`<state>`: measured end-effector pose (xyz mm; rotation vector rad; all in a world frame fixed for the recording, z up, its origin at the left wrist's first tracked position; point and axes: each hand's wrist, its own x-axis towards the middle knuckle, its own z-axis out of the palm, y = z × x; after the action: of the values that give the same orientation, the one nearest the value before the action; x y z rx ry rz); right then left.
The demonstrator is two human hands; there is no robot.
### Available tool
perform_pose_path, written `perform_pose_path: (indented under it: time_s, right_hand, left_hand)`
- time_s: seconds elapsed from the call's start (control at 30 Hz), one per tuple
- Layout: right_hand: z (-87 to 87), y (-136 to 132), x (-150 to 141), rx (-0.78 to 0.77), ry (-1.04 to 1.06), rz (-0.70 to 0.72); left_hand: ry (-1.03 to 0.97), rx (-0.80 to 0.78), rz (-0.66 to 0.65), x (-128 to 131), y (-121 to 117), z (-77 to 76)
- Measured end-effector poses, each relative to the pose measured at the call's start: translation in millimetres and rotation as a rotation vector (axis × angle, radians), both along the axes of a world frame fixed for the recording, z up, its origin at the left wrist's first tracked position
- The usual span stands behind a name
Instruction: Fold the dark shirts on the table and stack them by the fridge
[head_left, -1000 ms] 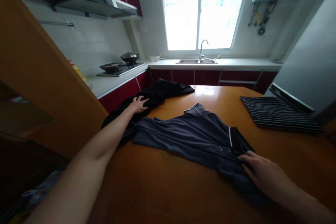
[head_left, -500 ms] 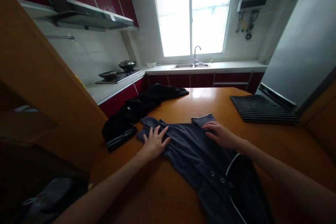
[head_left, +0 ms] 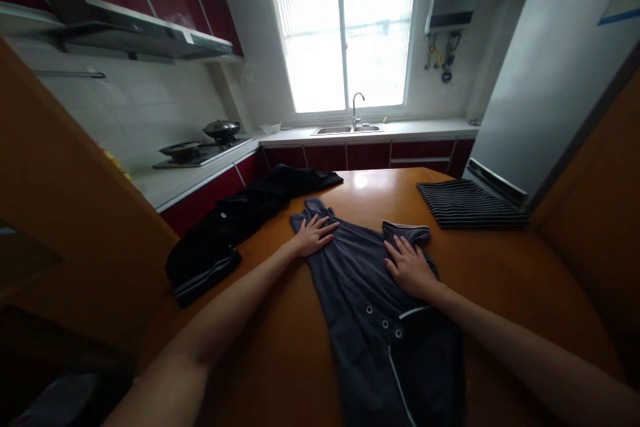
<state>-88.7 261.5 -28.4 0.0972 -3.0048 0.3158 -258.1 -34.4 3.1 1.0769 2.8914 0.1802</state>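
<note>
Polished orange-brown wood forms the tabletop (head_left: 270, 320) beneath a dark blue-grey polo shirt (head_left: 350, 260). Palm down, fingers spread, the left hand (head_left: 313, 237) lies on its narrow far end; the right hand (head_left: 411, 268), also open and flat, presses beside the white-edged sleeve (head_left: 407, 232). Left of the left hand sits a crumpled black garment (head_left: 210, 240); beyond the right, folded striped cloth (head_left: 467, 203).

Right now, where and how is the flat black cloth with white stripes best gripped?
I'd pinch the striped cloth by its near edge with the right hand, coming low from the person's side: it lies flat on the wooden table, that edge uncovered.
</note>
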Motion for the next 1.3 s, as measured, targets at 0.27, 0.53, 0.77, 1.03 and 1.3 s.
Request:
perform_pose_path:
  time_s: [0.27,0.53,0.77,1.03,1.3]
  right_hand:
    - [-2.5,-14,63,0.086,-0.019,-0.144]
    - [9.7,27,60,-0.067,0.071,-0.035]
    - [5.4,57,14,-0.094,0.165,-0.025]
    - [-7.7,61,17,-0.026,0.299,-0.077]
    - [15.5,67,34,0.024,0.383,-0.311]
  left_hand:
    - [0.135,0.061,-0.195,-43,65,9.6]
    - [0.358,0.417,-0.016,53,70,25.0]
    - [0.04,0.343,0.174,161,-12,23.9]
    - [-0.431,0.197,0.12,201,-24,34.0]
    - [-0.586,0.46,-0.142,197,-16,36.6]
